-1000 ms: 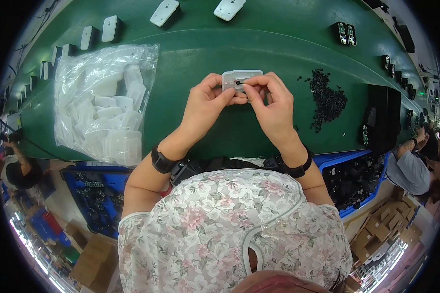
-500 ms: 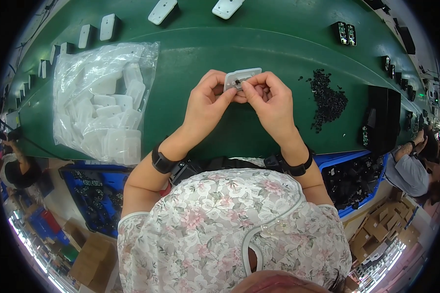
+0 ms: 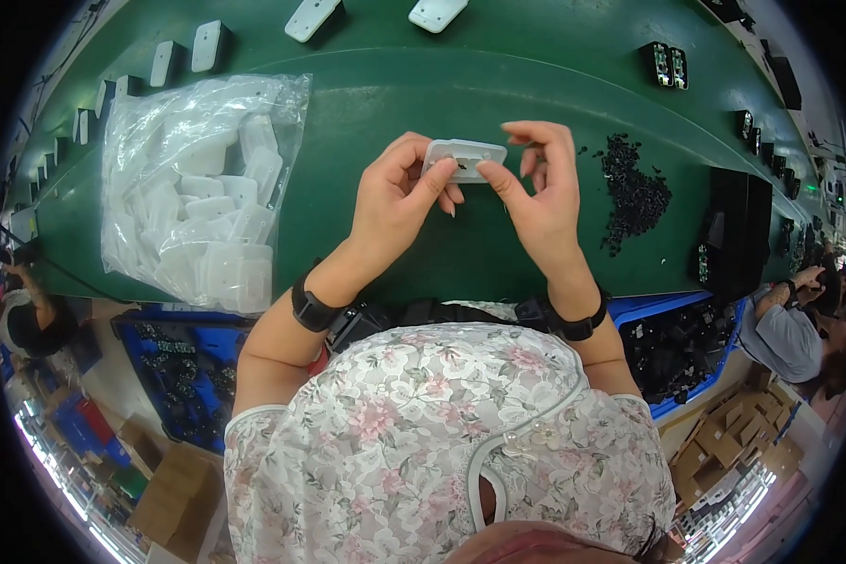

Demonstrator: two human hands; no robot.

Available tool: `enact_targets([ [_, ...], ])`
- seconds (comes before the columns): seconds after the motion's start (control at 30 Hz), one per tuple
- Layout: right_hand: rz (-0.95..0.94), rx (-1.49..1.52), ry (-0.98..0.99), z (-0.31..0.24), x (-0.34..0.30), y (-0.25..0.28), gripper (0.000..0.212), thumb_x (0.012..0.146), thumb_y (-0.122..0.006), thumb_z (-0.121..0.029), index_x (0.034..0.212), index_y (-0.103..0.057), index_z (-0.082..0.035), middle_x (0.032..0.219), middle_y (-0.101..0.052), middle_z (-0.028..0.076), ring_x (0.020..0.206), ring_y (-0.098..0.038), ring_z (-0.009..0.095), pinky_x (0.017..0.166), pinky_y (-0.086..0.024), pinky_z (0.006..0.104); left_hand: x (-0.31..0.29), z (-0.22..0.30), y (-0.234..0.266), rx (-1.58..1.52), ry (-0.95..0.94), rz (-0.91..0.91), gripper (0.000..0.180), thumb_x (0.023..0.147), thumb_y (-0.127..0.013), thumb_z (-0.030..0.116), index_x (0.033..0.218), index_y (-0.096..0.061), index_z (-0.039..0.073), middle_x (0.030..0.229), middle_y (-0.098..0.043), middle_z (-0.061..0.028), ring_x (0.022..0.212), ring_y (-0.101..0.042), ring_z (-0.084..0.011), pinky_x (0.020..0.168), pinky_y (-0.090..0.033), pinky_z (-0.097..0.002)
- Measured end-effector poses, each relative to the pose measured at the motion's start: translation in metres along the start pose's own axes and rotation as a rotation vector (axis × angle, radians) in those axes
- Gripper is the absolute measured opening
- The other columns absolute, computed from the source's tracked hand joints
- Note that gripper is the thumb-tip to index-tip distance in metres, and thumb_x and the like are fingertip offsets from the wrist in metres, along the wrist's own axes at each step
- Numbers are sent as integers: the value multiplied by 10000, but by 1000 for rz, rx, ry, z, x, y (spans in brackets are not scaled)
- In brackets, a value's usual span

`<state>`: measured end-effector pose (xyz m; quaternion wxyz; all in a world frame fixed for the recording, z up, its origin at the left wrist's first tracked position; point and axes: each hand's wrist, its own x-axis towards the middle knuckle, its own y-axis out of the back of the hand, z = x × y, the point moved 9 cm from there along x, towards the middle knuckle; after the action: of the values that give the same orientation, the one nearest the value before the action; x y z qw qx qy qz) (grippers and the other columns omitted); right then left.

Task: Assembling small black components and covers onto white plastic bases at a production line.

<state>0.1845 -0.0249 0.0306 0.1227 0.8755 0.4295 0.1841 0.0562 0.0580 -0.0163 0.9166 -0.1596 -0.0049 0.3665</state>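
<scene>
My left hand [image 3: 393, 195] grips a white plastic cover [image 3: 480, 151] by its left end, the thumb lying over its face. A small dark spot or part shows near the middle of the cover, too small to make out. My right hand [image 3: 545, 202] is open at the cover's right end. Its thumb tip is at the cover's lower right edge, while the fingers are lifted away and curled loosely. To the right of that hand, small black parts [image 3: 635, 193] lie in a loose pile on the green table [image 3: 367, 113].
A clear bag [image 3: 211, 207] full of white covers lies at the left. White-topped black units [image 3: 312, 19] stand along the far side. A black box [image 3: 738, 230] stands at the right. Blue bins [image 3: 667, 402] with dark parts sit below the table edge; other people are at both sides.
My right hand has opened and shifted slightly right, its fingers coming off the cover. The cover has tipped a little and stays in my left hand.
</scene>
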Motion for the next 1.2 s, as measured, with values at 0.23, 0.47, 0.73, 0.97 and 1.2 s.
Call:
enact_targets([
  [0.23, -410, 138, -361, 31, -1, -31, 185, 799, -726, -108, 896, -594, -21, 766, -556, -23, 650, -436, 34, 570, -364, 188, 0, -3, -1, 44, 20, -43, 123, 916, -572, 65, 927, -582, -57, 910, -537, -62, 677, -606, -111, 549, -483, -218],
  [0.47, -450, 0, -229, 19, 11, -37, 168, 802, -722, -115, 850, -590, -22, 738, -569, -10, 631, -454, 40, 569, -389, 198, -6, -11, 9, -24, 132, -38, 128, 937, -513, 48, 996, -555, -59, 848, -574, -73, 663, -609, -120, 578, -496, -224],
  [0.73, -319, -42, 67, -7, 102, -47, 226, 833, -680, -146, 1015, -618, -28, 817, -577, 2, 705, -494, 67, 636, -429, 221, 1, 5, 43, 346, 40, 234, 134, 908, -502, -19, 1022, -573, -17, 843, -585, -107, 634, -565, -135, 555, -457, -274],
  [0.97, 38, -635, 460, -84, 230, -79, 486, 843, -608, -453, 1103, -541, -49, 1014, -562, 199, 884, -609, 348, 743, -500, 417, -11, 47, 16, 776, -396, 336, 183, 836, -603, 2, 1014, -615, 43, 900, -487, -139, 733, -562, -293, 614, -465, -364],
  [1.2, -169, -752, 322, -83, 282, -102, 491, 755, -681, -408, 1072, -579, -47, 979, -633, 208, 929, -625, 347, 798, -503, 443, -23, 66, -22, 1227, -510, 288, 610, 688, -746, 432, 1087, -541, 19, 757, -530, -83, 680, -544, -250, 580, -450, -336],
])
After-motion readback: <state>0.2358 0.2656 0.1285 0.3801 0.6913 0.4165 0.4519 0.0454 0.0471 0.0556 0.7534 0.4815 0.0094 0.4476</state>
